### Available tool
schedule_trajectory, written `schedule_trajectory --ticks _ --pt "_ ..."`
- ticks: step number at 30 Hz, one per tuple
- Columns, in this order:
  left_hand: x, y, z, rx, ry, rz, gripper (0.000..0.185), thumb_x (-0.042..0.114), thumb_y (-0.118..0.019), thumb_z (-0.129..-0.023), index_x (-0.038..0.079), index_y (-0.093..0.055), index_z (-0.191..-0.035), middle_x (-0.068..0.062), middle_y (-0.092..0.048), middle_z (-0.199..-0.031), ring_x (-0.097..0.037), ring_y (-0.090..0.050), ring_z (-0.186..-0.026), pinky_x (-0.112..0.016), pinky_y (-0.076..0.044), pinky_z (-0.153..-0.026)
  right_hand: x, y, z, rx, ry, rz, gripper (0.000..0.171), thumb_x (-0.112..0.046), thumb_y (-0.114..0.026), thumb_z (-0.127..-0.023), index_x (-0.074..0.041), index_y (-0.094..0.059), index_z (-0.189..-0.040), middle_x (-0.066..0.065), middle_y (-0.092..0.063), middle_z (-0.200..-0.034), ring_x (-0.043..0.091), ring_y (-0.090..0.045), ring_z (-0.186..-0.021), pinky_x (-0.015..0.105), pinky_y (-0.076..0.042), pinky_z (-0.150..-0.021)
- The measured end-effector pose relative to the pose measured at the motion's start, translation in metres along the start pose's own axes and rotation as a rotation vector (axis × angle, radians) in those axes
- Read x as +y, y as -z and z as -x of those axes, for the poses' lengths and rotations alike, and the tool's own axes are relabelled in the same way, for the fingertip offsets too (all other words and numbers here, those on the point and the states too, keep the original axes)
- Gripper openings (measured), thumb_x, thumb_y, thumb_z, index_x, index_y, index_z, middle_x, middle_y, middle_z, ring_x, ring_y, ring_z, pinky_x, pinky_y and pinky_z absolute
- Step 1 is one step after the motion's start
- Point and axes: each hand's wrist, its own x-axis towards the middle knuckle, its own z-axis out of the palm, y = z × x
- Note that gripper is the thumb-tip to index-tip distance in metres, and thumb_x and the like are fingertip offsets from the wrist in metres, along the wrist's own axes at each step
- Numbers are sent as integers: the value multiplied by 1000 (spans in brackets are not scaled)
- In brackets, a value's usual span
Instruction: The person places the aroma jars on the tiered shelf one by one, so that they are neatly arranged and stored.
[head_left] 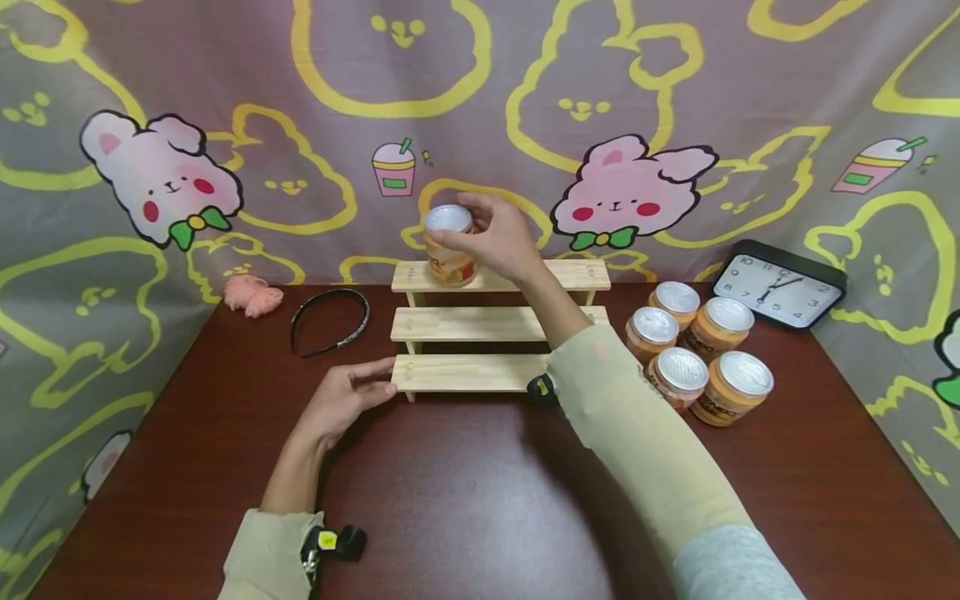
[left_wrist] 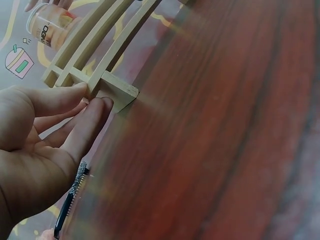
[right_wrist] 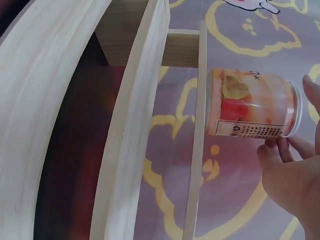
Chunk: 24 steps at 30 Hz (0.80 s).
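Note:
A three-step wooden shelf (head_left: 480, 325) stands at the middle back of the dark red table (head_left: 465, 500). My right hand (head_left: 463, 223) grips a jar (head_left: 450, 250) with a silver lid and an orange label, upright on the left part of the top step. The right wrist view shows that jar (right_wrist: 250, 110) against the top step's edge (right_wrist: 197, 150), my fingertips (right_wrist: 272, 150) at its lid end. My left hand (head_left: 367, 379) lies on the table with straight fingers touching the left end of the bottom step. In the left wrist view those fingers (left_wrist: 85, 117) press the shelf's leg (left_wrist: 117, 92).
Several more silver-lidded jars (head_left: 701, 362) stand in a cluster right of the shelf. A black clock (head_left: 780, 287) leans at the back right. A black headband (head_left: 330, 321) and a pink soft item (head_left: 253, 296) lie at the back left. Patterned cloth walls surround the table.

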Motion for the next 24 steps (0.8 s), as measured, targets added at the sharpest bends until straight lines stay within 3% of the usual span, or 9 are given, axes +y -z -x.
schedule_trajectory --ticks 5,12,19,24 --pt "-1 1 0 -2 -2 18 54 -9 -66 -92 -12 -49 -143 -32 -51 -141 -4 -66 -97 -20 -53 -84 -2 3 5 -10 25 8 67 -21 -84 -85 1 -55 -141 14 -59 -138 25 -59 -123 27 -49 -99" --pt "0 1 0 -42 5 52 62 -9 -63 -94 -10 -38 -151 -32 -44 -147 -6 -65 -98 -21 -52 -86 -5 15 17 -1 84 -3 62 -18 -84 -85 3 -59 -138 15 -58 -136 29 -56 -127 38 -43 -109" --pt "1 -1 0 -39 14 47 61 -10 -62 -94 -10 -40 -150 -31 -45 -145 -7 -65 -97 -20 -52 -84 0 37 30 42 48 56 68 -19 -83 -84 5 -54 -141 20 -51 -139 31 -50 -134 31 -39 -111" --pt "2 -3 -1 -44 6 46 60 -10 -62 -93 -12 -40 -149 -31 -45 -146 -6 -65 -96 -20 -51 -84 3 50 39 67 66 93 64 -15 -81 -86 8 -55 -140 23 -53 -138 30 -51 -132 32 -40 -111"
